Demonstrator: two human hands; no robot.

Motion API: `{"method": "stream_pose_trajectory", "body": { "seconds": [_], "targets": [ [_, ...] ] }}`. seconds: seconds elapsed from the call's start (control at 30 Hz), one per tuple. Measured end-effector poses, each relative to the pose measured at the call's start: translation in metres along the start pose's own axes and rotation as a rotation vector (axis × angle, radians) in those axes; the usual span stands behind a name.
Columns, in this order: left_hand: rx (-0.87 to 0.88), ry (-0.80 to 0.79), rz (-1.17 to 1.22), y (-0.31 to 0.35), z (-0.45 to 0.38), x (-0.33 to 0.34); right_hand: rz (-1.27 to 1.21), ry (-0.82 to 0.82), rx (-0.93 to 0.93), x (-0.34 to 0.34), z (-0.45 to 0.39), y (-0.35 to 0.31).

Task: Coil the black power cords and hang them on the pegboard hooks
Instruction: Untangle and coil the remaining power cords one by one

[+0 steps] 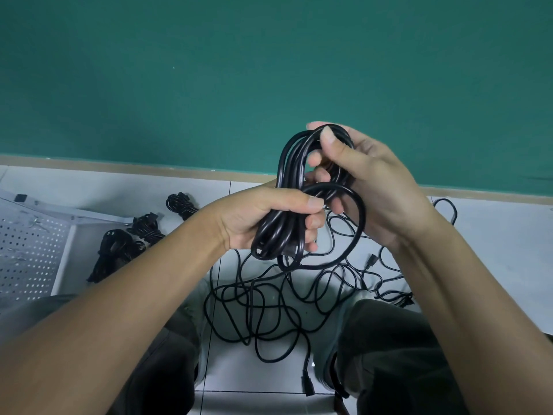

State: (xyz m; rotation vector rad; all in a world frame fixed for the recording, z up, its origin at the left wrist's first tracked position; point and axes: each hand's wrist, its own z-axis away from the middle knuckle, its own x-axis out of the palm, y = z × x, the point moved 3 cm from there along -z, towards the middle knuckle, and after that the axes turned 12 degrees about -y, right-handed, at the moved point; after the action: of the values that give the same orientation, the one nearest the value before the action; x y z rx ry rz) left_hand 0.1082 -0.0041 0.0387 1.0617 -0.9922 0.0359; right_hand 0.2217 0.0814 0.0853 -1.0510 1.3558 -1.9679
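— In front of the green wall [269, 70], over the white floor tiles [493, 235] — why both hands on one bundle?
— To keep the loops from springing apart, I'd judge. The left hand [263, 220] grips the lower half of the coiled cord [287, 187], fingers curled tight round the strands; the right hand [368, 181] pinches the top of the loops, thumb pressed over them.
— Which way does it run?
— Its long axis stands nearly upright, leaning a little — top toward the wall, bottom toward the person. One loose loop [353, 223] hangs off the lower right.
— And the rest?
— A tangle of loose cords [269, 310] lies on the floor between the knees. Finished bundles [140, 232] sit beside the white pegboard [27, 256], which lies at the left. Nothing appears to be hung on it yet; its hooks I cannot make out.
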Motion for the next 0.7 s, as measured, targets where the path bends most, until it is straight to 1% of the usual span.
{"method": "stream_pose_trajectory", "body": {
  "seconds": [0.07,0.1,0.2,0.23,0.3,0.37,0.43,0.5,0.53,0.6,0.7],
  "targets": [
    [-0.015,0.010,0.027,0.001,0.000,0.001,-0.006,0.003,0.005,0.000,0.000,0.000],
    [-0.022,0.058,-0.002,0.002,-0.001,0.000,0.027,0.021,0.008,0.000,-0.001,0.001],
    [-0.044,0.315,-0.172,0.005,-0.004,-0.003,0.246,0.146,0.004,0.001,-0.003,-0.001],
    [-0.018,0.381,-0.198,0.006,-0.006,-0.002,0.313,0.196,-0.005,0.001,-0.004,-0.001],
    [0.095,0.474,-0.264,0.008,-0.011,0.005,0.383,0.270,-0.010,0.000,-0.007,0.001],
    [0.222,0.554,-0.373,0.009,-0.016,0.011,0.434,0.290,-0.011,-0.002,-0.010,0.001],
    [0.270,0.687,-0.448,0.006,-0.016,0.010,0.522,0.292,-0.014,-0.004,-0.012,0.002],
    [0.269,0.806,-0.550,0.002,-0.016,0.006,0.588,0.299,-0.007,-0.004,-0.014,0.003],
    [0.259,0.826,-0.602,0.000,-0.017,0.005,0.606,0.300,0.000,-0.005,-0.014,0.004],
    [0.198,0.811,-0.666,-0.001,-0.020,0.005,0.614,0.294,0.025,-0.005,-0.013,0.005],
    [0.093,0.725,-0.697,0.004,-0.020,0.006,0.595,0.301,0.042,-0.007,-0.011,0.005]
  ]
}}
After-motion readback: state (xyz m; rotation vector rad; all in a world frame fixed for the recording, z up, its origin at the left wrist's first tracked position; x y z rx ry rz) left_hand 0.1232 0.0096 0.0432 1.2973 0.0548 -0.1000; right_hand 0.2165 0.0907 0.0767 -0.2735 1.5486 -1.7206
